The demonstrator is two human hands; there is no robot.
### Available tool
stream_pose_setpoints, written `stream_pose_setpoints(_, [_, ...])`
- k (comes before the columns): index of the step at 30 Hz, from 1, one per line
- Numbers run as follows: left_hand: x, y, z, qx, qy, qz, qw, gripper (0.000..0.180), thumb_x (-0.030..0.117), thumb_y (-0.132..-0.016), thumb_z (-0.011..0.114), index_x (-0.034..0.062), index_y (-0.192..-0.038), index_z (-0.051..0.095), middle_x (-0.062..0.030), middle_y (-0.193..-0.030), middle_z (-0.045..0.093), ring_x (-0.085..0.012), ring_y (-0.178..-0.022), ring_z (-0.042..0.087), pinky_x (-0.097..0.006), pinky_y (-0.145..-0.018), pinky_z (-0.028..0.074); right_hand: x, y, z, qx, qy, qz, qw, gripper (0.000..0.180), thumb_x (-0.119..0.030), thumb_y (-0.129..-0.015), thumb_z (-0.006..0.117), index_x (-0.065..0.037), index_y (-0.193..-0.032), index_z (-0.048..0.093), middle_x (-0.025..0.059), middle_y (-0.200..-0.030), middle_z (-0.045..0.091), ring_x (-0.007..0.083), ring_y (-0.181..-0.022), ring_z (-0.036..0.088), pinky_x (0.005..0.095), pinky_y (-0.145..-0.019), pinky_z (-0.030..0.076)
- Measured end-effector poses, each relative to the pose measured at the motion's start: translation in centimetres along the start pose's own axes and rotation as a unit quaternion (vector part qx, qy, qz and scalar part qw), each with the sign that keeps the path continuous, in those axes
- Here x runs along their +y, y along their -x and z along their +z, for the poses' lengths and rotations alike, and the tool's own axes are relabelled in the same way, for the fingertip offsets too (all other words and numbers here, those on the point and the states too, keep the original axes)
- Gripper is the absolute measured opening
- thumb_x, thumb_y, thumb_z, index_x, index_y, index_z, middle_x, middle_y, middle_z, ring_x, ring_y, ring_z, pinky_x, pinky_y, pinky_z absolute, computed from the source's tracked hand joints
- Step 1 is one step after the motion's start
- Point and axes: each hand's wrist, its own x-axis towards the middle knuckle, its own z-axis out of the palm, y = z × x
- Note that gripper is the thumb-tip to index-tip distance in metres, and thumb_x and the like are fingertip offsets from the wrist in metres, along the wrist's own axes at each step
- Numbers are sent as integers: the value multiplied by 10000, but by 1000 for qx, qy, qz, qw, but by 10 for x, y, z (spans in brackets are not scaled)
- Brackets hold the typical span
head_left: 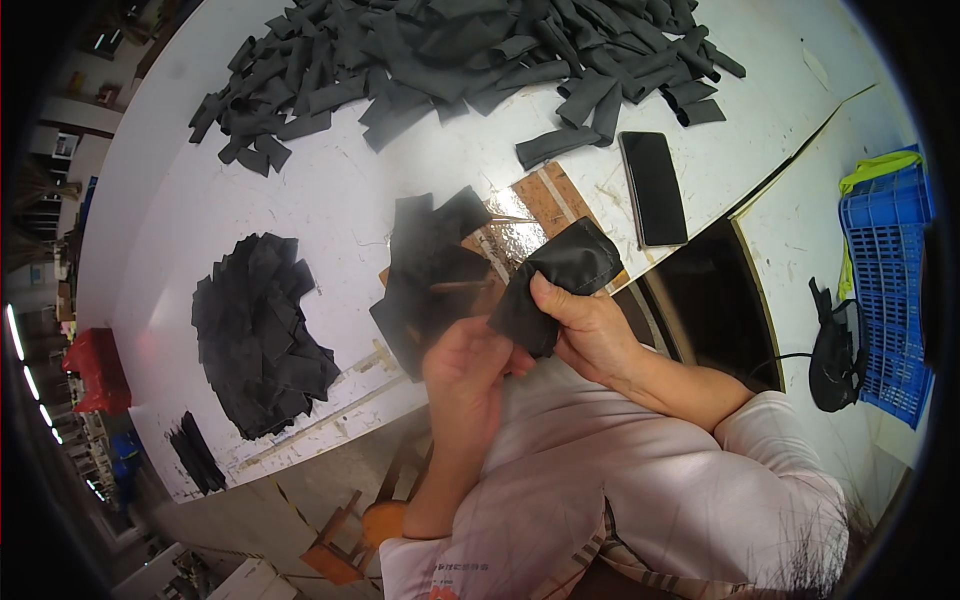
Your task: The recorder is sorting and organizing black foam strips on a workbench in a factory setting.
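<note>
Over the white table [340,200], the right hand [590,335] pinches a small black cloth pouch [555,280] tight while the blurry left hand [465,375] curls closed on its lower corner, so holding both ends firmly should keep it flat.

Two hands, one black phone [654,187] at one o'clock, one blue crate [888,290] at three o'clock, and two big heaps of black fabric pieces: rolled tubes [450,60] at twelve, flat pieces [262,332] at nine.
</note>
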Motion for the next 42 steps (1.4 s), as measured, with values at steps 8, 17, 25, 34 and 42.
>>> stream_pose_setpoints(8, [-6,-5,-4,85,-113,85,986,102,23,-785,551,-20,-876,535,-52,-704,572,-82,-532,530,-177,-463,430,-9,-3,-3,-11,80,29,996,216,-227,-812,570,-12,-809,541,73,-668,568,175,-538,534,286,-496,428])
stream_pose_setpoints(17, [-4,2,5,137,-266,151,942,63,-26,-763,565,-5,-815,536,-11,-655,533,-37,-502,479,-149,-470,414,-29,17,14,12,539,-314,782,202,-185,-704,665,-15,-678,559,86,-591,505,221,-532,537,286,-480,419])
stream_pose_setpoints(25, [-20,-3,-9,149,-484,296,810,102,-73,-749,552,-8,-824,531,-20,-705,549,-29,-589,494,-148,-493,408,-1,-6,11,-77,628,-403,662,98,8,-648,599,-1,-736,557,95,-687,498,244,-639,535,314,-559,441])
stream_pose_setpoints(34, [5,-6,-24,22,140,-31,989,244,-52,-719,533,-1,-950,471,-65,-742,560,-35,-404,352,-179,-393,292,0,-12,7,-62,442,-195,873,102,38,-674,582,-6,-766,581,54,-654,519,163,-560,510,263,-503,410])
stream_pose_setpoints(42, [-13,-8,-8,183,-240,188,935,217,-114,-697,444,-16,-872,527,-31,-793,553,-22,-628,455,-136,-553,347,10,-10,5,-101,22,150,983,59,-96,-787,569,-41,-777,551,-19,-617,454,63,-512,386,181,-455,303])
